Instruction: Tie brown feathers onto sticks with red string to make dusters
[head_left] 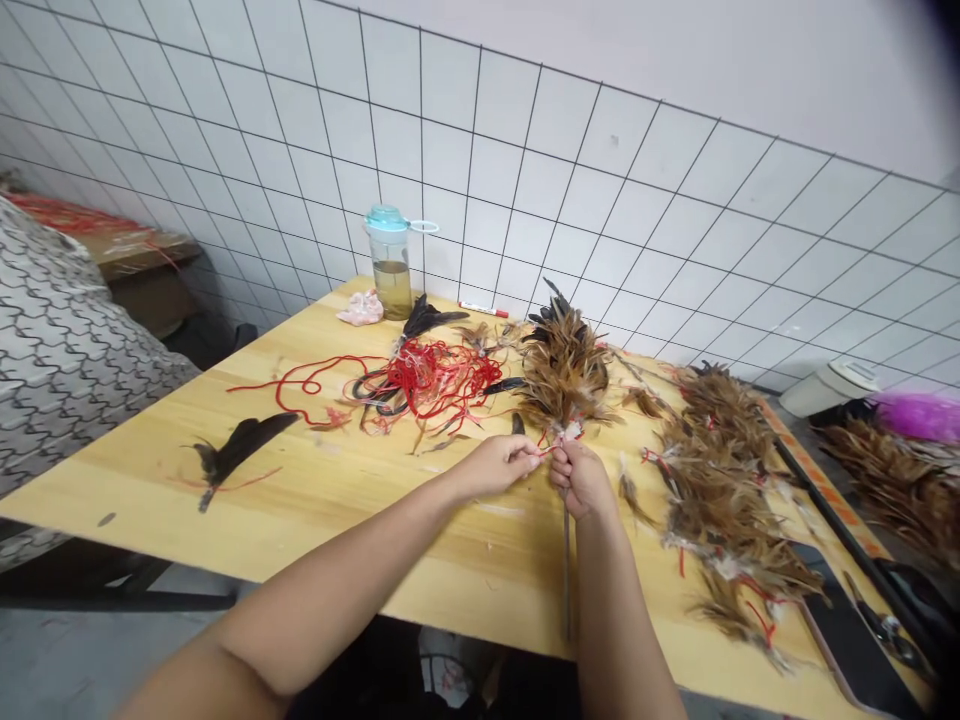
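Note:
Near the middle of the table, my right hand (580, 478) is wrapped round the thin stick of a feather duster (564, 375). Its brown and black feathers fan out above the fist, and the bare stick runs down toward the table's front edge. A red string (549, 448) stretches from the base of the feathers to my left hand (501, 466), whose thumb and forefinger pinch it. White material shows at the feather base just above my right hand. To the left lies a tangled heap of red cord (427, 375).
Several brown feather bundles (712, 460) cover the table's right side, beside a phone (855, 630) and scissors (892, 630). A water bottle (392, 275), crumpled tissue (361, 308) and a marker (483, 309) stand or lie at the back. Dark feathers (238, 450) lie left on the wooden table (300, 510).

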